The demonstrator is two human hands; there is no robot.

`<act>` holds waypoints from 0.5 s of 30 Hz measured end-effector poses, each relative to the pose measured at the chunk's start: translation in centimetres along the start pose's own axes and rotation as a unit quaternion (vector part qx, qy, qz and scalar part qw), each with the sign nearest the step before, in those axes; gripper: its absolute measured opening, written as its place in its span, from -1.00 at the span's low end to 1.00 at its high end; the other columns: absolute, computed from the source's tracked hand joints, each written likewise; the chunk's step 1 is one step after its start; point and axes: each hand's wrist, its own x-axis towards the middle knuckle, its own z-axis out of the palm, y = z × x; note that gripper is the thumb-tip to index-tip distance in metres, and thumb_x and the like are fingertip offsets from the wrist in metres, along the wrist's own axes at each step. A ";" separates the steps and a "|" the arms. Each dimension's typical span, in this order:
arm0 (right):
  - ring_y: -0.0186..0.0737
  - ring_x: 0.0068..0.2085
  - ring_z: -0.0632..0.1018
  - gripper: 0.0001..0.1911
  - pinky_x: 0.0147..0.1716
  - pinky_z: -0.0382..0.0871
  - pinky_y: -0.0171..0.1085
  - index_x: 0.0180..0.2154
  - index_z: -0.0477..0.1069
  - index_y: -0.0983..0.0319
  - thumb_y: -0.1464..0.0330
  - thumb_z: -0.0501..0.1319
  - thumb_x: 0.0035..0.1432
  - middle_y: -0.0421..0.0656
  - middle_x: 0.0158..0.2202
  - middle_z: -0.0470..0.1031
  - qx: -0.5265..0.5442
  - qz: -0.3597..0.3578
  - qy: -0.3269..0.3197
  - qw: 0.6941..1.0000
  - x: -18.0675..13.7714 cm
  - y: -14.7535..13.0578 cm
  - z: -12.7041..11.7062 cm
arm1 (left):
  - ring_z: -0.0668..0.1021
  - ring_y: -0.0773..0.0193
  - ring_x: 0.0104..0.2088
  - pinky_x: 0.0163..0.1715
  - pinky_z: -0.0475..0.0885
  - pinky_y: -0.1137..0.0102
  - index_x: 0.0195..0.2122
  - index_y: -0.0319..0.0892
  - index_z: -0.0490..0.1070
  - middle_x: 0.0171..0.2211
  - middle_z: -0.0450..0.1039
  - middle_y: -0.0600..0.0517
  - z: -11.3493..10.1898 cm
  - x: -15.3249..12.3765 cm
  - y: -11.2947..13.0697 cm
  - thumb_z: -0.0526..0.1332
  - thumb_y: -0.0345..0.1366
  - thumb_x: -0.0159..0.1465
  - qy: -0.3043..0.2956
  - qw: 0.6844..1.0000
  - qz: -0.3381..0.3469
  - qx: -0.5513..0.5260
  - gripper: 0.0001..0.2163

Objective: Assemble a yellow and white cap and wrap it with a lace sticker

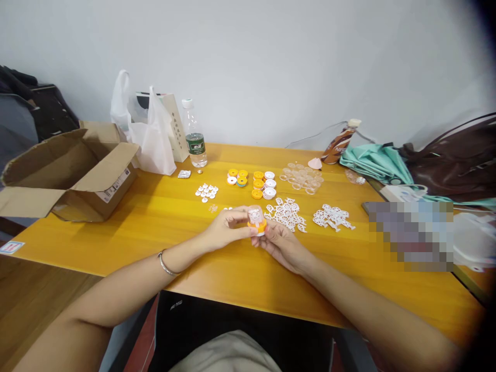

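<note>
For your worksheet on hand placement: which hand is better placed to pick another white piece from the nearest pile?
Probably the right hand: the pile of white pieces lies just beyond it, while the left hand sits farther off, sharing the orange-based part.

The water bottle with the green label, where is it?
In the head view, the water bottle stands upright at the far left of the table, by the wall, just right of the white plastic bag.
</note>
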 end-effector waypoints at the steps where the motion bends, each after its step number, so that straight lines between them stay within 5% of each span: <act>1: -0.39 -0.39 0.46 -0.74 -0.31 0.33 -0.40 -0.33 0.45 0.25 0.19 0.28 0.02 -0.19 -0.42 0.48 -0.003 -0.008 0.009 1.000 0.1 0.0 0.0 | 0.42 0.24 -0.20 -0.11 0.31 0.30 -0.40 -0.25 0.48 -0.29 0.37 -0.04 0.2 0.0 -0.2 0.26 -0.24 0.12 0.019 1.000 0.004 0.005 -0.84; 6: -0.35 -0.37 0.49 -0.71 -0.23 0.35 -0.34 -0.31 0.46 0.24 0.16 0.27 0.02 -0.16 -0.38 0.52 -0.014 -0.011 0.032 0.999 0.2 0.2 -0.1 | 0.40 0.28 -0.25 -0.17 0.32 0.36 -0.46 -0.25 0.48 -0.36 0.35 -0.01 0.6 0.1 -0.6 0.25 -0.24 0.13 0.048 0.999 0.000 0.013 -0.84; 12: -0.34 -0.39 0.52 -0.57 -0.31 0.36 -0.35 -0.34 0.44 0.27 0.01 0.13 0.08 -0.12 -0.44 0.54 0.063 0.054 -0.016 0.996 -0.2 0.2 0.2 | 0.42 0.40 -0.47 -0.34 0.37 0.38 -0.40 -0.26 0.48 -0.34 0.38 -0.01 0.7 -0.3 -0.6 0.26 -0.18 0.11 0.018 0.999 -0.024 -0.045 -0.79; 15: -0.36 -0.39 0.53 -0.52 -0.32 0.36 -0.36 -0.32 0.42 0.26 -0.03 0.07 0.09 -0.12 -0.44 0.54 0.081 0.096 -0.026 0.992 -0.2 0.0 0.4 | 0.46 0.29 -0.32 -0.20 0.35 0.33 -0.35 -0.24 0.50 -0.29 0.41 -0.04 0.7 -0.4 -0.5 0.27 -0.18 0.10 0.031 0.999 -0.018 -0.031 -0.78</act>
